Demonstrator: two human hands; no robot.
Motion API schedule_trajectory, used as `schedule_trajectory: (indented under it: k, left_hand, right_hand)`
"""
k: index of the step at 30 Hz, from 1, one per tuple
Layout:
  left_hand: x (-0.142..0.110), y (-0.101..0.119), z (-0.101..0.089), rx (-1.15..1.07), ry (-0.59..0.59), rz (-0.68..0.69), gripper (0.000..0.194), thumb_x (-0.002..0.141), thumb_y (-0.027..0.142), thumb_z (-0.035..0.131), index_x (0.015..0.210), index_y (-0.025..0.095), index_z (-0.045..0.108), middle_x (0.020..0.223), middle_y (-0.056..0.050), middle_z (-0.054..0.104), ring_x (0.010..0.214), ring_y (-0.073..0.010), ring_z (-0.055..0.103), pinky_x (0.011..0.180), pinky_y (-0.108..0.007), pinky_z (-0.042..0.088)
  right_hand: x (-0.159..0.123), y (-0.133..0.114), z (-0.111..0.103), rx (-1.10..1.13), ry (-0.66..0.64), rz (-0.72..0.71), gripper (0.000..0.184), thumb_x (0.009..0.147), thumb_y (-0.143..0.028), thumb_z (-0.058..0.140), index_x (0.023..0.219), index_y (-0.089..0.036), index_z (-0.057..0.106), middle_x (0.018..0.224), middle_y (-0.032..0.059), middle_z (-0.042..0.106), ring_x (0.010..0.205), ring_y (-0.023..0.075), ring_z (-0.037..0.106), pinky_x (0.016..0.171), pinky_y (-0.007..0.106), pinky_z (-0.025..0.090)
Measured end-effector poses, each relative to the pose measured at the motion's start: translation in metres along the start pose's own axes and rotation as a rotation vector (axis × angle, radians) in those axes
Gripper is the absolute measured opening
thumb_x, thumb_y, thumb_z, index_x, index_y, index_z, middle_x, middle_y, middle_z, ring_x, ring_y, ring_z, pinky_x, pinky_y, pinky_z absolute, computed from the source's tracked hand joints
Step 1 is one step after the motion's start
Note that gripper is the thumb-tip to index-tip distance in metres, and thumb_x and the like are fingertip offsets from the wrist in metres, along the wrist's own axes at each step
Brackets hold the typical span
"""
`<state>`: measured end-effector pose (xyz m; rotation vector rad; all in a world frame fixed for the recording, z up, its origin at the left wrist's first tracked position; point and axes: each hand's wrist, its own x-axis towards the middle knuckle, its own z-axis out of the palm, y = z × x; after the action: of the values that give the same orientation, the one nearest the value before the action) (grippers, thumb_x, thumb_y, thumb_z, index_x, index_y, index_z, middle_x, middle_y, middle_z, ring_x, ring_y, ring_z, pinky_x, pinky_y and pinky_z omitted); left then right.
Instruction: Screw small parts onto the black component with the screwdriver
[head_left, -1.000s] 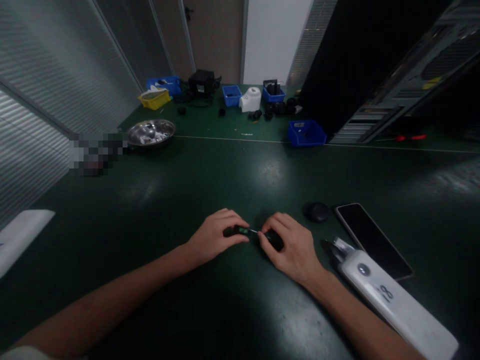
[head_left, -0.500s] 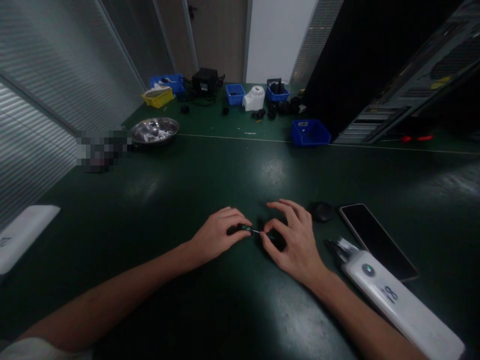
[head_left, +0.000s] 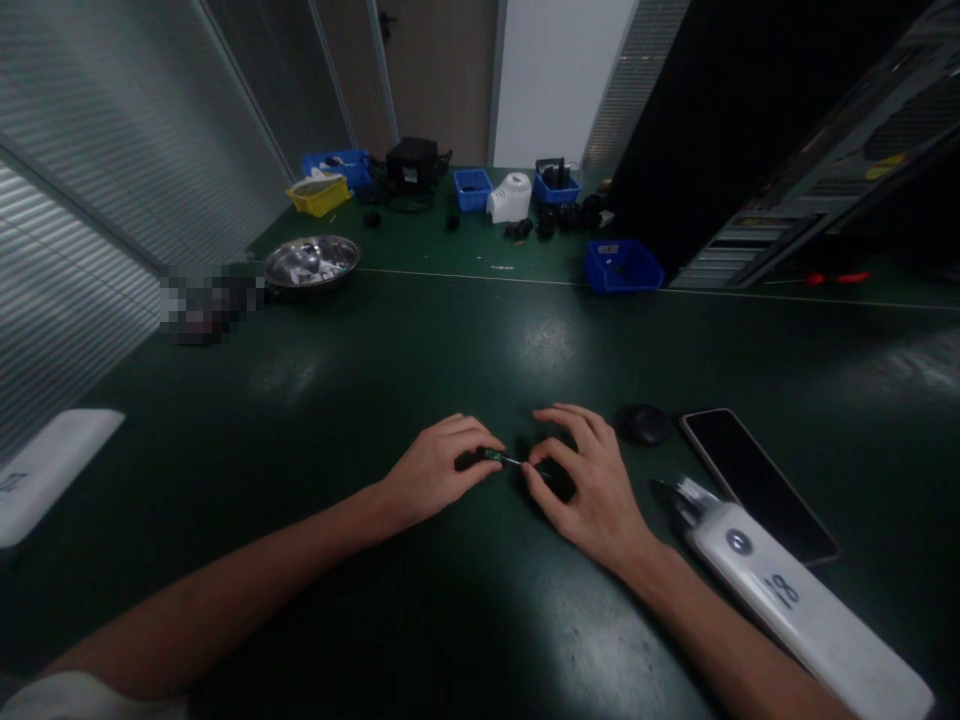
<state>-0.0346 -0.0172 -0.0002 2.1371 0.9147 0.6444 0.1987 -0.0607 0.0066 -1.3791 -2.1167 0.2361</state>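
Note:
My left hand (head_left: 439, 465) pinches a small dark piece with a green circuit board (head_left: 491, 454) between thumb and fingers. A thin metal shaft (head_left: 513, 461) bridges the gap between the board and my right fingertips. It belongs to a dark-handled screwdriver, whose handle lies mostly hidden in my right hand (head_left: 589, 475). Thumb and index finger there close on the tool, while the other fingers are lifted away. Whether the shaft's tip touches the board is too small to tell.
Right of my hand lie a round black object (head_left: 645, 425), a phone (head_left: 757, 485) and a long white device (head_left: 810, 610). Another white device (head_left: 56, 470) sits at left. Farther back are a metal bowl (head_left: 311, 265), a blue bin (head_left: 624, 268) and several small containers.
My right hand's outer fingers have lifted and spread away from the screwdriver handle, leaving a thumb-and-index pinch. The left hand keeps its hold. The whole view has shifted slightly.

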Motion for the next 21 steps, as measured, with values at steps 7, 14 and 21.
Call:
schedule_trajectory:
  k: [7,14,21]
  left_hand:
    - [0.0,0.0013,-0.0007,-0.011,-0.002,-0.022,0.018,0.096,0.026,0.065,0.112,0.022,0.072,0.107,-0.005,0.069,0.096,-0.0184,0.061,0.085,-0.032,0.049]
    - [0.0,-0.0015,-0.0002,0.028,-0.011,0.046,0.02,0.099,0.027,0.062,0.115,0.019,0.07,0.109,-0.006,0.069,0.101,-0.0188,0.062,0.091,-0.034,0.05]
    - [-0.0022,-0.004,-0.001,0.022,-0.007,0.117,0.024,0.1,0.027,0.06,0.119,0.017,0.069,0.113,-0.008,0.069,0.106,-0.0185,0.064,0.095,-0.034,0.052]
  right_hand:
    - [-0.0011,0.0024,0.0018,0.002,-0.015,-0.003,0.009,0.093,-0.029,0.062,0.089,-0.023,0.067,0.129,0.0084,0.061,0.13,0.0302,0.048,0.105,0.05,0.043]
    - [-0.0021,0.0042,0.0053,0.044,-0.006,-0.059,0.005,0.095,-0.025,0.061,0.093,-0.023,0.065,0.127,0.0091,0.061,0.127,0.0295,0.05,0.104,0.05,0.044]
    - [-0.0017,0.0025,0.0041,0.094,-0.01,-0.073,0.003,0.095,-0.022,0.062,0.093,-0.022,0.063,0.124,0.0094,0.061,0.123,0.0285,0.052,0.102,0.05,0.046]
